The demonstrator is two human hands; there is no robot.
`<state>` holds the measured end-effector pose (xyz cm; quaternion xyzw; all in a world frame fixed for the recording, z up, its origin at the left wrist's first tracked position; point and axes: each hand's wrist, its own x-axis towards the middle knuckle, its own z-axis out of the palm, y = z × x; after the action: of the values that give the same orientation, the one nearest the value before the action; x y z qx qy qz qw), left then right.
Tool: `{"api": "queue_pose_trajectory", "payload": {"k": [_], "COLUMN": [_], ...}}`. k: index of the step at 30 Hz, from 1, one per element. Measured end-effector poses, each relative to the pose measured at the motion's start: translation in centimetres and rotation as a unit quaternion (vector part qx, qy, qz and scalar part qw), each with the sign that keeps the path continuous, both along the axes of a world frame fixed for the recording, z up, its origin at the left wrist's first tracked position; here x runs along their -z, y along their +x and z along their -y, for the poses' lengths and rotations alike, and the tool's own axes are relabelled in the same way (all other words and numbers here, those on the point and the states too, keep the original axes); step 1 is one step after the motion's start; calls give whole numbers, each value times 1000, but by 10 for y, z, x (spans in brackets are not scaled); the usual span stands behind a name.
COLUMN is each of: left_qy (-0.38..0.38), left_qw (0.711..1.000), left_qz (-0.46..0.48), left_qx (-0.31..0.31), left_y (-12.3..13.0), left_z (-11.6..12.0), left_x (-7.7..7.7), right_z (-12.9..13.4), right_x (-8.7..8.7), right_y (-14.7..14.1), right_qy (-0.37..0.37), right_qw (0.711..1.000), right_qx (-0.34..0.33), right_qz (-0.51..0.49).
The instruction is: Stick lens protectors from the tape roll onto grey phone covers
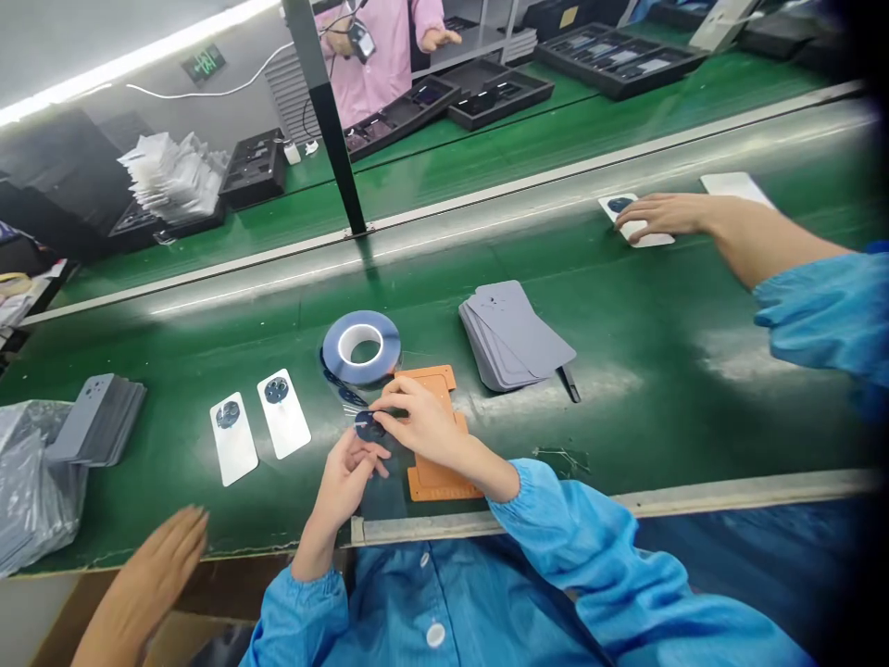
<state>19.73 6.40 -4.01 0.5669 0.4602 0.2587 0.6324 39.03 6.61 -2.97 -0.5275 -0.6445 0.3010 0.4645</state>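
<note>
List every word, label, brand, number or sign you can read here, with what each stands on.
No text can be read with certainty.
Green wall sign: pale marks, too blurred to read.
Orange plate: faint marks along its near edge, too small to read.
Yellow label across the bench: too small to read.
White panels and round dark piece: no legible lettering.

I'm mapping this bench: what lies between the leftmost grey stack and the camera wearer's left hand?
The head view shows two white panels, side by side, short of the left hand.
</note>
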Motion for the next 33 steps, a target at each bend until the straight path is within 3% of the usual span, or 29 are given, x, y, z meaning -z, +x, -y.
{"api": "queue_pose_trajectory", "payload": {"k": [5,7,9,11,13,14,16,18,20,25,33], "left_qy": [24,64,146,248,320,333,299,201,115,72,92], "left_qw": [999,990,961,912,882,885,920,964,983,989,985], "left_qz": [-27,-80,-146,-192,-193,-178,-138,-110,-108,-121,-145], "left_qx": [-32,-92,-184,-265,-287,-273,-210,-134,-89,-51,-29], "left_y": [-11,-16,-16,-11,-1,6,21,37,51,68,77], "left_z": [-5,-6,-3,4,14,17,19,10,-6,-41,-47], "left_x": [0,0,-4,-12,-20,-24,-26,-22,-11,12,11], "right_z": [23,33,38,39,37,35,29,23,17,10,10], "right_x": [-12,-11,-6,1,7,9,13,14,15,16,19], "right_y": [23,41,58,71,77,78,76,71,67,65,66], "right_qy": [-108,-129,-138,-155,-171,-172,-162,-156,-154,-155,-137], "right_qw": [982,971,972,977,979,980,983,984,983,980,981], "right_qx": [-8,14,49,78,82,77,72,80,95,116,135], "right_qz": [-154,-202,-186,-128,-74,-58,-43,-36,-34,-35,-34]}}
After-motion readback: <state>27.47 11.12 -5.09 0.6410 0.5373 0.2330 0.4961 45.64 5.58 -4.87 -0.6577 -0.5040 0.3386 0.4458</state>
